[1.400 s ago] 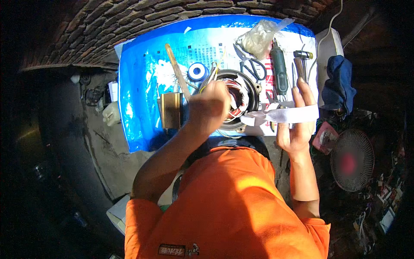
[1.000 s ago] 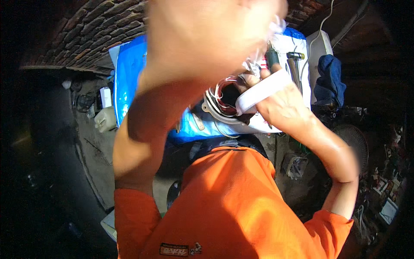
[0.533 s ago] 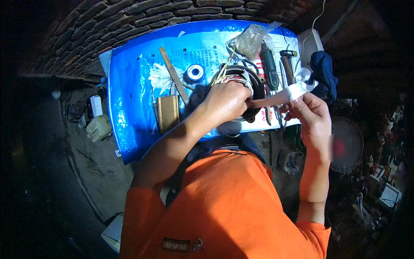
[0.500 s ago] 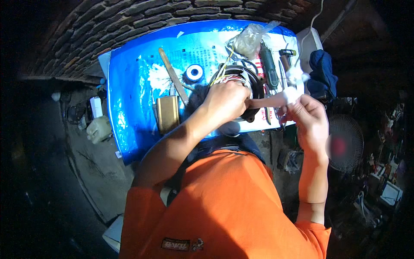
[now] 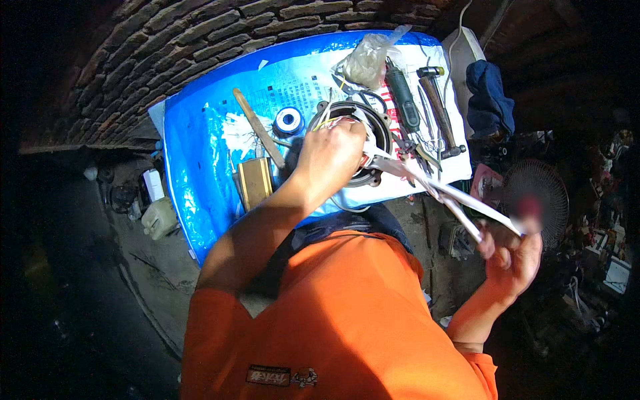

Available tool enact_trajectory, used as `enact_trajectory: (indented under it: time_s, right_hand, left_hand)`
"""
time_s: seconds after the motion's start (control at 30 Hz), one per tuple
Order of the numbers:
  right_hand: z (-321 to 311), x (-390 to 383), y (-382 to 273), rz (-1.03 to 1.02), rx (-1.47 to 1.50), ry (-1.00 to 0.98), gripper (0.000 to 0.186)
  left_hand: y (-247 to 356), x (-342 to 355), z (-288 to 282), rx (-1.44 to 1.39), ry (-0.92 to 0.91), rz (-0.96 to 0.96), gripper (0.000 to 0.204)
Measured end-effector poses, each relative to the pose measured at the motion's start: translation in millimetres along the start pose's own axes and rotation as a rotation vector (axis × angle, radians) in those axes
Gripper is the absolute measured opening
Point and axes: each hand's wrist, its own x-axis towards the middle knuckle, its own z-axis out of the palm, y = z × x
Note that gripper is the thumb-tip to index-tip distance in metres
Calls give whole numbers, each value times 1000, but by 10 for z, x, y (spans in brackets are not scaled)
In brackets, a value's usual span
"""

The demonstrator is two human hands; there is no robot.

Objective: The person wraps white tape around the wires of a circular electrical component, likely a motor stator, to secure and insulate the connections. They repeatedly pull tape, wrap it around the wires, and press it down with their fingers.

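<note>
A round dark metal motor housing [image 5: 383, 132], with yellow and white wires rising from its windings, sits at the near edge of the table. Over its left side, my left hand [image 5: 331, 150] is closed with its fingers down at the windings; what they grip is hidden. From beside those fingers a white strip [image 5: 460, 193] runs taut to the lower right, past the table edge, as a doubled length. My right hand [image 5: 515, 263] is closed on its far end, out over the floor.
The blue-and-white covered table [image 5: 200, 173] bears a spool [image 5: 289, 121], a wooden stick [image 5: 257, 123], a gold-coloured block [image 5: 255, 183], a plastic bag [image 5: 367, 61], a dark green handheld tool [image 5: 402, 97], a hammer [image 5: 437, 107] and pliers [image 5: 423, 155]. A fan [image 5: 539, 193] stands on the right.
My right hand has moved down and right, away from the housing, drawing the white strip out long and straight. My left hand stays at the windings.
</note>
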Motion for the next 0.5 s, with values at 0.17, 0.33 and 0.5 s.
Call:
enact_trajectory:
  time_s: [0.17, 0.33, 0.5]
  right_hand:
    - [-577, -231, -310, 159, -82, 99, 34]
    - [-804, -499, -560, -32, -224, 384, 32]
    - [-1212, -718, -855, -304, -56, 477, 26]
  left_hand:
    - [12, 12, 35, 10, -205, 10, 11]
    - [-85, 66, 26, 124, -207, -79, 11]
    - [-72, 34, 78, 151, -295, -67, 12]
